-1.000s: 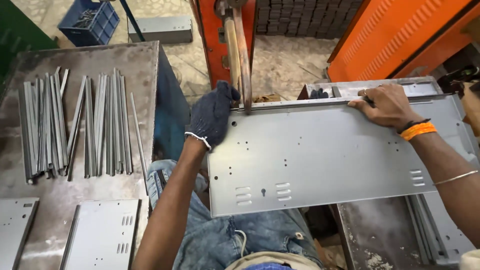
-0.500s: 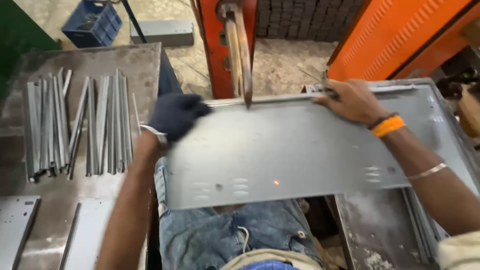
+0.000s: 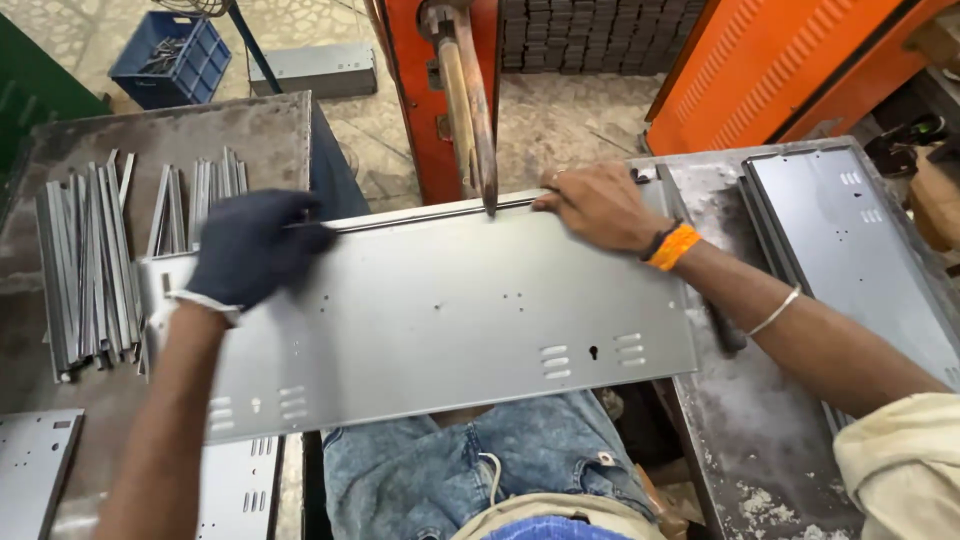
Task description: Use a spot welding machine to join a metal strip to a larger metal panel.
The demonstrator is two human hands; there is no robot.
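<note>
A long grey sheet-metal panel (image 3: 440, 320) with small holes and louvre slots lies across my lap, its far flanged edge under the tip of a copper welding arm (image 3: 478, 130). My left hand (image 3: 255, 245), in a dark glove, presses on the panel's far left edge. My bare right hand (image 3: 600, 205), with an orange wristband, grips the far edge just right of the arm's tip. Both hands hold the panel level.
Several thin metal strips (image 3: 90, 260) lie on the left table. More grey panels lie at the lower left (image 3: 35, 465) and on the right table (image 3: 870, 240). An orange machine column (image 3: 430, 90) stands ahead, with a blue crate (image 3: 170, 55) on the floor behind.
The panel has slid to the left under the welding arm. Both hands have moved left along with it, still on its far edge.
</note>
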